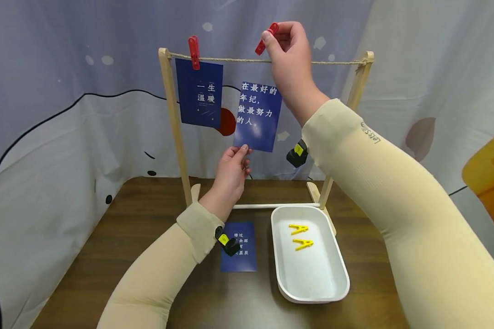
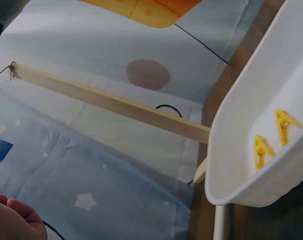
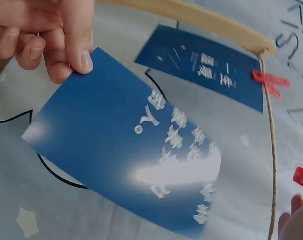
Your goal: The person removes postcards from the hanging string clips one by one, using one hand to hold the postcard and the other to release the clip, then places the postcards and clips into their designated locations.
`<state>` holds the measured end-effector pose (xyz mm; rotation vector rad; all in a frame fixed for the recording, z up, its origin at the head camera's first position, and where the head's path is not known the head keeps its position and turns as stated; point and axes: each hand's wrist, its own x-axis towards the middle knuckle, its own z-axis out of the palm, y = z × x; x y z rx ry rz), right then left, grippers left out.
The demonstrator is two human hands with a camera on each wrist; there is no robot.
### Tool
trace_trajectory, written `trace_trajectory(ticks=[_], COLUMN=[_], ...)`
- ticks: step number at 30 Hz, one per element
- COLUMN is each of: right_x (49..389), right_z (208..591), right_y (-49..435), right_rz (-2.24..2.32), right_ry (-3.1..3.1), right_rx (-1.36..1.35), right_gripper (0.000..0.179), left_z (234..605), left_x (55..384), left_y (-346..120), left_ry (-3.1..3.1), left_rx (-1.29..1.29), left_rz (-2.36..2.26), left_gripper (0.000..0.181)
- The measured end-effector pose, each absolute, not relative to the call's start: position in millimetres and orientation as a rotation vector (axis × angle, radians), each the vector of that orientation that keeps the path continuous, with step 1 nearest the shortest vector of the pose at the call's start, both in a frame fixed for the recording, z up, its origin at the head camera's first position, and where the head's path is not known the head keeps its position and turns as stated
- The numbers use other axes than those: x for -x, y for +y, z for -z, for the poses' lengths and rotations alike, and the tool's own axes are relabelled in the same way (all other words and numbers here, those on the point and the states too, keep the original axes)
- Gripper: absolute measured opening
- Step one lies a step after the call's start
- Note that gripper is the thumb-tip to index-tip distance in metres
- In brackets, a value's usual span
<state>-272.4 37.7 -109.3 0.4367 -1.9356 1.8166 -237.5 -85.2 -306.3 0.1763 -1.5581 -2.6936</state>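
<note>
My left hand (image 1: 229, 176) pinches the bottom edge of a blue card (image 1: 257, 132) with white Chinese lettering. The card is held up below the rope (image 1: 234, 60), its top edge lower than the cord. Above the rope, my right hand (image 1: 293, 57) pinches a red clothespin (image 1: 260, 48) between thumb and fingers. To the left, another blue card (image 1: 199, 112) hangs from the rope under a second red clothespin (image 1: 194, 52). In the right wrist view, the left thumb presses on a corner of the held card (image 3: 111, 125), and light glares off its lettering.
A wooden frame (image 1: 174, 119) carries the rope. On the brown table (image 1: 119, 256), a white tray (image 1: 277, 256) holds two yellow clothespins (image 1: 303, 244). Another blue card (image 1: 238, 262) lies left of the tray, partly behind the left wrist camera. A patterned curtain (image 1: 107, 128) hangs behind.
</note>
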Motion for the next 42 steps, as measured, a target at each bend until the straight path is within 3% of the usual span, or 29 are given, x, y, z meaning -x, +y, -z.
trace_trajectory(ticks=[12, 25, 33, 42], right_x=[239.7, 209.5, 195.7, 186.7], right_z=[165.2, 255.8, 303.9, 350.6], right_y=[52.8, 104.3, 129.4, 154.7], right_rz=[-1.544, -1.375, -1.295, -1.337], right_ry=[-2.094, -2.281, -2.697, -2.925], right_rx=[-0.537, -0.606, -0.593, -0.634], right_gripper=[0.030, 0.025, 0.024, 0.019], left_z=[343.4, 385.6, 407.8, 433.7], left_x=[208.2, 163.4, 137.1, 108.4], left_y=[-92.8, -109.7, -125.2, -139.8], left_ry=[-1.672, -1.942, -2.062, -2.065], left_rx=[-0.257, -0.376, -0.466, -0.500], left_rz=[2.694, 2.641, 2.656, 2.743], left_gripper=[0.007, 0.012, 0.021, 0.017])
